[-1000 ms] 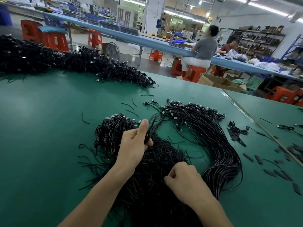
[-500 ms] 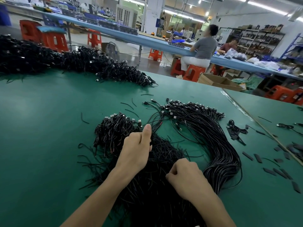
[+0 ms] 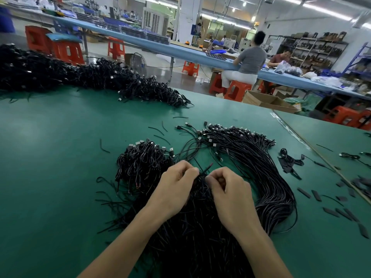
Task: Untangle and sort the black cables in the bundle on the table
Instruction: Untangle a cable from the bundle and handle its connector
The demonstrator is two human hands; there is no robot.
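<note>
A tangled bundle of black cables [image 3: 192, 233] lies on the green table [image 3: 56, 157] in front of me. My left hand [image 3: 174, 189] and my right hand [image 3: 228, 193] sit close together on top of it, fingers curled, both pinching thin cable ends [image 3: 202, 173] between them. A knotted clump with USB plugs [image 3: 142, 163] lies left of my hands. A combed, aligned sheaf of cables [image 3: 261, 169] curves along the right, its plugs fanned out at the far end.
A long heap of black cables [image 3: 84, 77] runs along the far left edge. Cut sleeve pieces [image 3: 331, 211] and a small cable coil [image 3: 289, 159] lie right. A seam [image 3: 321, 159] divides off the neighbouring table. People sit at a blue bench behind.
My right hand moved up and forward to meet my left. My left thumb, earlier raised, now folds down, and both hands pinch cable ends between them.
</note>
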